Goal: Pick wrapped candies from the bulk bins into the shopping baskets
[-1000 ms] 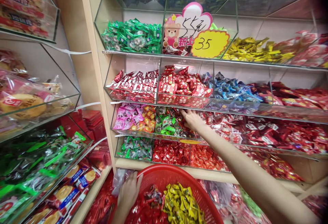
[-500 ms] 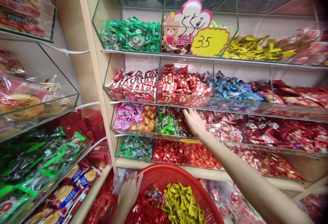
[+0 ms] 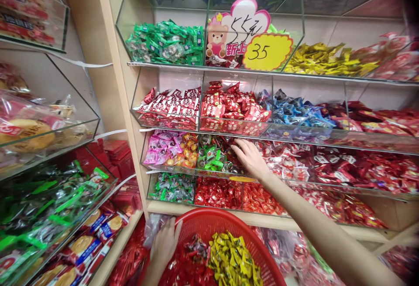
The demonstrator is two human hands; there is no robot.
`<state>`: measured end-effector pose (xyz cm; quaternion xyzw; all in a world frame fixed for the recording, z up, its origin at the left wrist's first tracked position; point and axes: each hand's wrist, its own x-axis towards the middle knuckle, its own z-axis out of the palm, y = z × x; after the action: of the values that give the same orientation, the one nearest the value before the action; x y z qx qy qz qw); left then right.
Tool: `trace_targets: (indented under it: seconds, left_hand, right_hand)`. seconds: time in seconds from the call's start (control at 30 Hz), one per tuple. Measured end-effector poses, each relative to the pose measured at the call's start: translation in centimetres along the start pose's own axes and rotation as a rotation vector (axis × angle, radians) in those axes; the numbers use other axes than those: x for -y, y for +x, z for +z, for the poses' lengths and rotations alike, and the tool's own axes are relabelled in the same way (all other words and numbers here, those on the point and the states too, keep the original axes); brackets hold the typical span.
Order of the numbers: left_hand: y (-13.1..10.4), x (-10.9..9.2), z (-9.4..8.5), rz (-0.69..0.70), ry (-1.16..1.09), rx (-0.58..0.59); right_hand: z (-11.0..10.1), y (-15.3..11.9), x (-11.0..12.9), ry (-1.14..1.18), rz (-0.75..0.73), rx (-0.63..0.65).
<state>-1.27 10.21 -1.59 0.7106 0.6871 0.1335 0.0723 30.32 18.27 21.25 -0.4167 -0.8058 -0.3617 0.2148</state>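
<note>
My left hand (image 3: 164, 241) is closed over the left rim of a red plastic basket (image 3: 225, 217), its thumb lying against the edge. Yellow wrapped candies (image 3: 234, 260) fill the basket's right part, with red wrapped candies (image 3: 188, 270) on the left. My right hand (image 3: 250, 157) reaches over the third-row clear bin, fingers stretched and slightly apart, just above dark-wrapped candies (image 3: 231, 157). I see nothing held in it. Left of its fingertips lie green-wrapped candies (image 3: 212, 158), and red and white candies (image 3: 288, 161) are to its right.
Glass dividers and shelf fronts (image 3: 235, 133) bound the bins closely above and below my right hand. Price signs (image 3: 267, 52) hang on the upper shelf. To the left stands a wooden post (image 3: 121, 81) beside shelves of packaged snacks (image 3: 26, 129).
My right hand has drawn slightly back and right from the dark-wrapped candies, and more of its fingers show. My left hand stays on the basket rim.
</note>
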Motion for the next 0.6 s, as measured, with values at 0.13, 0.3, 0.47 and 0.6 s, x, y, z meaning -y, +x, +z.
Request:
trace_targets:
  seconds: [0.13, 0.3, 0.47, 0.6]
  left_hand:
    - [0.0, -0.1, -0.2, -0.005, 0.007, 0.013]
    - [0.0, -0.3, -0.3, -0.010, 0.020, 0.017]
    - [0.0, -0.2, -0.2, -0.016, 0.032, 0.012]
    - [-0.1, -0.2, -0.3, -0.002, 0.039, 0.011]
  right_hand:
    - [0.0, -0.4, -0.4, 0.068, -0.040, -0.064]
    - [-0.9, -0.5, 1.2, 0.247, -0.026, -0.264]
    - [-3.9, -1.0, 7.3, 0.640, 0.487, -0.605]
    - [-5.1, -2.3, 12.4, 1.412, 1.115, -0.590]
